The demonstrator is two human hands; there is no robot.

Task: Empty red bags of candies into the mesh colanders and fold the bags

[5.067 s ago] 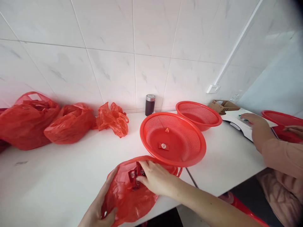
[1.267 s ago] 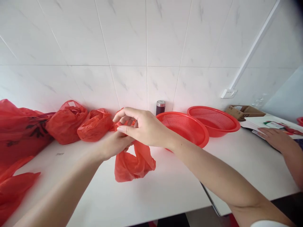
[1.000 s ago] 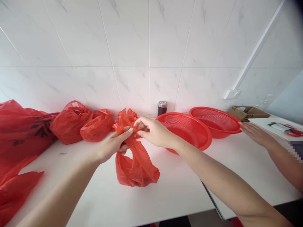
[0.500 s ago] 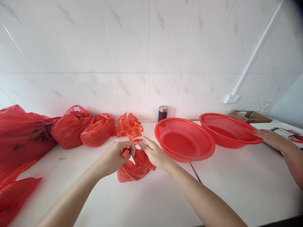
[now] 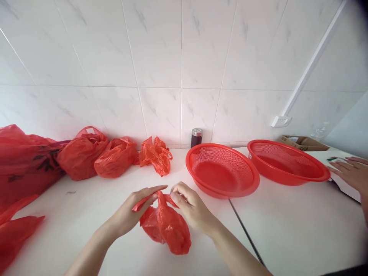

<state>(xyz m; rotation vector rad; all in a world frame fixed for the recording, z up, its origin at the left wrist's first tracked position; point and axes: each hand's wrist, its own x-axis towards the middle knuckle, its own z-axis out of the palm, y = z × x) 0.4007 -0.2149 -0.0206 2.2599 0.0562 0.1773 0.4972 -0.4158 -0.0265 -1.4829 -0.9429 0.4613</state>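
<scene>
A small red plastic bag (image 5: 168, 228) lies on the white counter (image 5: 287, 237) in front of me, its top gathered between my hands. My left hand (image 5: 133, 209) pinches one handle strip of the bag from the left. My right hand (image 5: 191, 207) is closed on the other handle strip from the right. Both hands meet just above the bag's bulging body. Whatever is inside the bag is hidden.
Two red mesh baskets (image 5: 222, 170) (image 5: 287, 163) stand to the right. Several filled red bags (image 5: 82, 153) (image 5: 116, 157) (image 5: 155, 153) line the tiled wall, a big one (image 5: 23, 165) far left. A dark jar (image 5: 196, 137), a cardboard box (image 5: 303, 142) and another person's hand (image 5: 349, 172) are at the right.
My hands lowered the bag from the air onto the counter and drew it nearer to me. The other person's hand left the far basket's rim and moved right.
</scene>
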